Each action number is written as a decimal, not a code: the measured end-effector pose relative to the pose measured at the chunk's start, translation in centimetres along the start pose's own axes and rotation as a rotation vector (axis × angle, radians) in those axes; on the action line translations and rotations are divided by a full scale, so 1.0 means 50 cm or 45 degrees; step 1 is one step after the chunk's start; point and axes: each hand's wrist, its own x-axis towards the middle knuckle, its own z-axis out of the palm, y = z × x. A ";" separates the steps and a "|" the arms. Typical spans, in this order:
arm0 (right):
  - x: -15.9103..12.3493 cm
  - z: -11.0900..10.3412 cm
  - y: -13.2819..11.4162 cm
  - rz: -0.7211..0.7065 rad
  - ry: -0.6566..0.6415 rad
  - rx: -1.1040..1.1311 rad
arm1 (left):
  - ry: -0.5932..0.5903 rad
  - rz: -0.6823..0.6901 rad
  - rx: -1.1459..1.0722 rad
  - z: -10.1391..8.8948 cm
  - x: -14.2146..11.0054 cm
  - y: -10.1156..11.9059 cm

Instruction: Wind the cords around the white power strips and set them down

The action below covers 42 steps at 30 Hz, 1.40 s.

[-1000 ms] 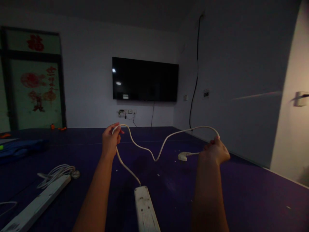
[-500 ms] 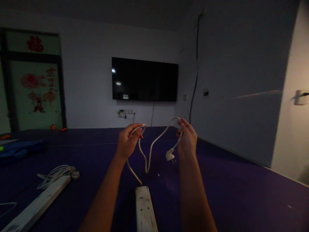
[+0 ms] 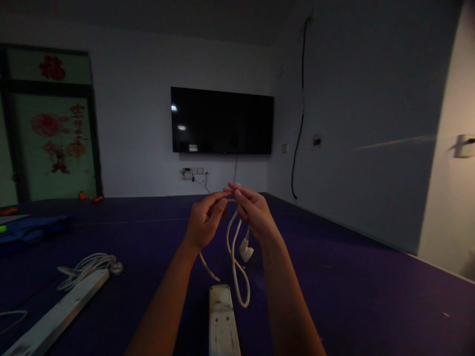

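My left hand (image 3: 205,217) pinches a white power cord (image 3: 233,247) between thumb and fingers. Fingertips of my right hand (image 3: 255,210) meet those of the left, and they are closed on the same cord. A loop of it hangs below both hands. The white plug (image 3: 245,250) dangles under my right hand, its pins facing down and right. From beneath my left hand the cord runs down to a white power strip (image 3: 224,321), which lies lengthwise between my forearms on the dark blue surface (image 3: 148,277).
To the left lies a second white power strip (image 3: 61,311) with its coiled cord (image 3: 87,269). Dark blue cloth (image 3: 33,230) and small orange objects (image 3: 81,196) lie farther back. A television (image 3: 222,121) hangs on the far wall above some sockets (image 3: 195,171).
My right hand has moved left to meet my left hand, carrying cord and plug along. The hanging loop has dropped lower, to the right of the near power strip.
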 end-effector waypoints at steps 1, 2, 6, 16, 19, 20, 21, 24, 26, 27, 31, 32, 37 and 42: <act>-0.001 0.000 0.000 -0.005 -0.081 -0.082 | 0.028 0.010 0.021 -0.001 0.000 -0.002; -0.001 0.000 0.001 -0.026 -0.155 -0.170 | 0.058 0.017 0.040 -0.002 0.000 -0.005; 0.006 -0.001 0.016 -0.151 -0.197 -0.463 | 0.120 0.008 0.187 -0.007 0.004 -0.024; 0.010 -0.049 0.017 -0.247 0.343 -0.855 | -0.062 -0.071 0.844 0.016 -0.066 0.077; 0.005 -0.064 0.005 -0.249 0.411 -0.890 | -0.612 -0.479 1.021 0.037 -0.154 0.103; 0.003 -0.067 0.001 -0.243 0.433 -0.895 | -0.786 -0.586 0.999 0.043 -0.184 0.101; 0.002 -0.071 -0.002 -0.239 0.453 -0.893 | -0.905 -0.686 0.979 0.049 -0.211 0.094; -0.002 -0.078 -0.009 -0.237 0.502 -0.865 | -1.099 -0.909 0.992 0.067 -0.268 0.059; -0.003 -0.082 -0.010 -0.240 0.529 -0.852 | -1.195 -0.974 1.027 0.078 -0.288 0.038; -0.003 -0.084 -0.011 -0.242 0.542 -0.852 | -1.202 -0.997 1.052 0.083 -0.295 0.030; -0.005 -0.091 -0.013 -0.270 0.566 -0.857 | -1.136 -0.987 1.045 0.084 -0.305 0.019; -0.006 -0.092 -0.014 -0.282 0.575 -0.858 | -1.101 -0.972 1.028 0.076 -0.302 0.017; -0.016 -0.106 -0.035 -0.332 0.877 -0.833 | -0.557 -0.777 0.855 -0.016 -0.210 -0.008; -0.026 -0.124 -0.052 -0.360 1.125 -0.537 | -0.036 -0.873 0.116 -0.111 -0.058 0.004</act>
